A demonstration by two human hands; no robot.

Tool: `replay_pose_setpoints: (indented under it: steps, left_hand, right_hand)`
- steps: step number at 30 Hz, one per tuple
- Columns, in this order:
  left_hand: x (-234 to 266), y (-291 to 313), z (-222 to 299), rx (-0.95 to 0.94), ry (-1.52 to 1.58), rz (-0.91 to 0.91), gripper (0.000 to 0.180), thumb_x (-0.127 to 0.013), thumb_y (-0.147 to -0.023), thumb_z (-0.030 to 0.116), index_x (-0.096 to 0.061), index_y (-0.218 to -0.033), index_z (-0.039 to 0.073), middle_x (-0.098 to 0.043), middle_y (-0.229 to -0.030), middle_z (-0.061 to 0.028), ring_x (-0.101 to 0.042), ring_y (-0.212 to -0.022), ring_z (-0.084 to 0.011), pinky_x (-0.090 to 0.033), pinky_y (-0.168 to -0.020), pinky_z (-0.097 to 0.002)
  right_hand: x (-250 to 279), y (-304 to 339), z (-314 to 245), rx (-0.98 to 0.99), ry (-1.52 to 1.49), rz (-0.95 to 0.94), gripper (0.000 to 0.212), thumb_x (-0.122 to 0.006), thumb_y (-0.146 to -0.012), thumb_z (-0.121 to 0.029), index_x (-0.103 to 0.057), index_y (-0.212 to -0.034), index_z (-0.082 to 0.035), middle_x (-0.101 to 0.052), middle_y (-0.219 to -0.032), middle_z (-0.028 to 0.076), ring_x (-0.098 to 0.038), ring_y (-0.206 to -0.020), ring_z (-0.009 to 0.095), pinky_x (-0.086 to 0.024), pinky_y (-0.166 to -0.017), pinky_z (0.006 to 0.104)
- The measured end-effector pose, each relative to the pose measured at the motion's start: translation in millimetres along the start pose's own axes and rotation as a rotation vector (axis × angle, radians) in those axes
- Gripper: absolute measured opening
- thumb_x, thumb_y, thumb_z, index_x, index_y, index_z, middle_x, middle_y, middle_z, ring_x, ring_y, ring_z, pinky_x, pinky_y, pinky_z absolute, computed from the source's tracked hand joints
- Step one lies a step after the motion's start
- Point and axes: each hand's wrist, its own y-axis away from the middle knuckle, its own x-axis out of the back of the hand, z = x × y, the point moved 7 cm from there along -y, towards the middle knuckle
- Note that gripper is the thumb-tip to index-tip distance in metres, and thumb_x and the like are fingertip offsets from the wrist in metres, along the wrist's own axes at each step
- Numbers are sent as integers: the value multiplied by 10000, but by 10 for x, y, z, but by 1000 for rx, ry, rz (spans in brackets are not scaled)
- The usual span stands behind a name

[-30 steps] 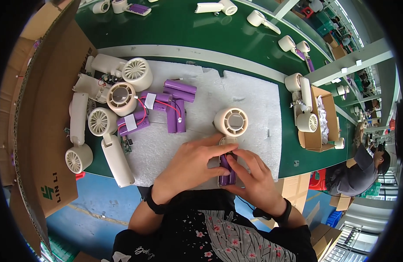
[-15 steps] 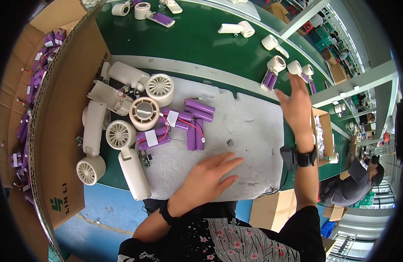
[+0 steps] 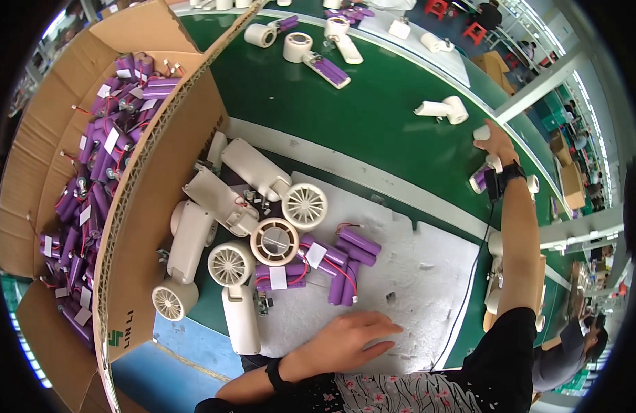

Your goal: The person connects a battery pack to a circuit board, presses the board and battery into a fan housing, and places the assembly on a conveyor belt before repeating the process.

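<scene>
My right hand [image 3: 498, 142] reaches to the far right of the green bench, its thumb and fingers around the white head of a handheld fan [image 3: 481, 133]; the rest of that fan is hidden. Low over the white foam sheet [image 3: 428, 296], my left hand [image 3: 356, 337] is empty with fingers stretched out. Purple battery packs [image 3: 343, 282] with red wires and white labels lie on the foam beyond it. Left of them are several white fans, one with a slatted round head [image 3: 305, 206], another with a ring-shaped head [image 3: 274, 241], and an opened handle shell [image 3: 220, 199].
A tall cardboard box [image 3: 159, 179] full of purple battery packs [image 3: 101, 158] stands at the left. More fans, one with purple cells in its open handle [image 3: 328, 69], lie along the green bench [image 3: 373, 89]. A metal post [image 3: 538, 82] rises at right. A co-worker [image 3: 566, 351] sits beyond.
My right arm has stretched farther out, and its hand has come around a fan's head. The view has shifted, showing more of the box. My left hand stays over the foam.
</scene>
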Motion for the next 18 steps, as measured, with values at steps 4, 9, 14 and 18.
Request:
replay_pose_setpoints:
  steps: [4, 9, 14, 18]
  left_hand:
    - [23, -28, 8, -26, 48, 30, 252, -738, -808, 122, -689, -1055, 115, -681, -974, -75, -671, -864, -265, -557, -758, -358]
    - [18, -37, 15, -12, -10, 16, 236, -735, -810, 128, -689, -1041, 112, -680, -958, -74, -670, -853, -267, -555, -751, -358]
    - [-17, -33, 19, -44, -28, 12, 223, -731, -813, 135, -689, -1030, 107, -684, -958, -74, -670, -845, -271, -554, -740, -362]
    - [-22, -25, 9, -42, -32, 17, 221, -726, -819, 140, -688, -1033, 102, -687, -965, -76, -670, -853, -275, -552, -740, -367]
  right_hand:
    - [-32, -123, -108, -76, -44, -190, 824, -798, -701, -360, -432, -1398, -118, -621, -1205, 214, -604, -1120, 378, -492, -939, 441]
    - [167, 179, -810, -108, -395, -262, 918, -793, -719, -331, -310, -1482, -166, -533, -1301, 267, -642, -934, 428, -531, -824, 460]
    - [278, 150, -1073, -80, -20, -25, 888, -778, -732, -335, -307, -1480, -254, -526, -1285, 298, -651, -927, 410, -573, -706, 422]
    - [153, 60, -1154, -4, 206, -179, 792, -744, -753, -338, -382, -1457, -306, -601, -1212, 260, -573, -1121, 439, -468, -975, 491]
